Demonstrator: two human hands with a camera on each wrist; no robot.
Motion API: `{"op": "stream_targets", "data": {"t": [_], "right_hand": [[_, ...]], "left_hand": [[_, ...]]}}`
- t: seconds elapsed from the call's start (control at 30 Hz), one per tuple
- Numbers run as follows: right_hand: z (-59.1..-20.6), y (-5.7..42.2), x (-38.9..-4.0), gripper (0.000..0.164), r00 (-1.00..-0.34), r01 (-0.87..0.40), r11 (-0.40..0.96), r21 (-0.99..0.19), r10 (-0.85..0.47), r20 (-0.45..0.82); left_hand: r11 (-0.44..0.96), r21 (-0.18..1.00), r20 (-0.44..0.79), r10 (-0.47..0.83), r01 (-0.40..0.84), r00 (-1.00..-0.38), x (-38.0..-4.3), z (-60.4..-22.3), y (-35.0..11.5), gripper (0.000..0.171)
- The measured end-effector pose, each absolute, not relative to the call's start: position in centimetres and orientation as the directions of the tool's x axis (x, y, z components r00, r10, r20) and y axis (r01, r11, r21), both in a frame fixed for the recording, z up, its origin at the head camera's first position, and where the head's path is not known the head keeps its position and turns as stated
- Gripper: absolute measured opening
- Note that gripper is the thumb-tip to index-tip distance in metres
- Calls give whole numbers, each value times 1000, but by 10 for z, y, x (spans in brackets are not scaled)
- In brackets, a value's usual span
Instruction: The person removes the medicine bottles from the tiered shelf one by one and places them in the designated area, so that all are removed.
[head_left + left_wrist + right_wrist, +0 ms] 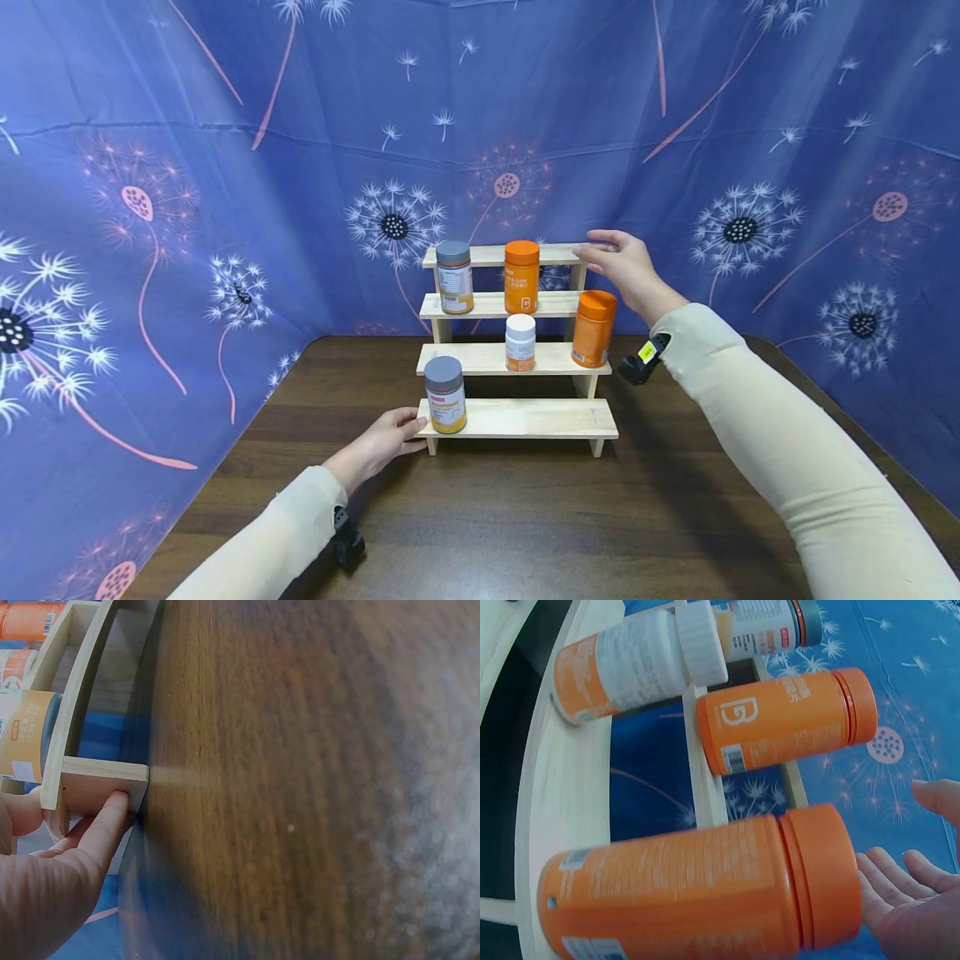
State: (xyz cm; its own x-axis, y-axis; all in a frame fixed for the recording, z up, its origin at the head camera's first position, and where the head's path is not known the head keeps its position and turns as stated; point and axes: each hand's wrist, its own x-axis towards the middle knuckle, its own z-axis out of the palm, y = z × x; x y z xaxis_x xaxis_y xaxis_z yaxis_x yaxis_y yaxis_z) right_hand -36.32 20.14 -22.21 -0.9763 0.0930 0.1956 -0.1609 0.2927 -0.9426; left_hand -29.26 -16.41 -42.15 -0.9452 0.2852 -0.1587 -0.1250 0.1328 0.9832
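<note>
Five bottles (521, 279), one rack (536, 420)

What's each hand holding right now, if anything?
Left hand: gripping the left end of the four-step wooden rack.
Right hand: open, holding nothing, near the top step.

brown wooden table (510, 525) carries pale four-step rack (540, 419); on rack stand five lidded bottles (521, 343).
</note>
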Motion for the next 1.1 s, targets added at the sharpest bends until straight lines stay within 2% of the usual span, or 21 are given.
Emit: {"op": "stream_targets", "data": {"t": [0.33,1.1], "right_hand": [[-218,177,-363,64,-979,-149,266,-952,99,181],[-220,145,-371,67,-994,-100,265,-959,14,108]], "left_hand": [[134,984,-156,287,-121,-945,-291,-421,-165,41],[124,985,-149,300,-116,-942,-293,-422,-164,42]]}}
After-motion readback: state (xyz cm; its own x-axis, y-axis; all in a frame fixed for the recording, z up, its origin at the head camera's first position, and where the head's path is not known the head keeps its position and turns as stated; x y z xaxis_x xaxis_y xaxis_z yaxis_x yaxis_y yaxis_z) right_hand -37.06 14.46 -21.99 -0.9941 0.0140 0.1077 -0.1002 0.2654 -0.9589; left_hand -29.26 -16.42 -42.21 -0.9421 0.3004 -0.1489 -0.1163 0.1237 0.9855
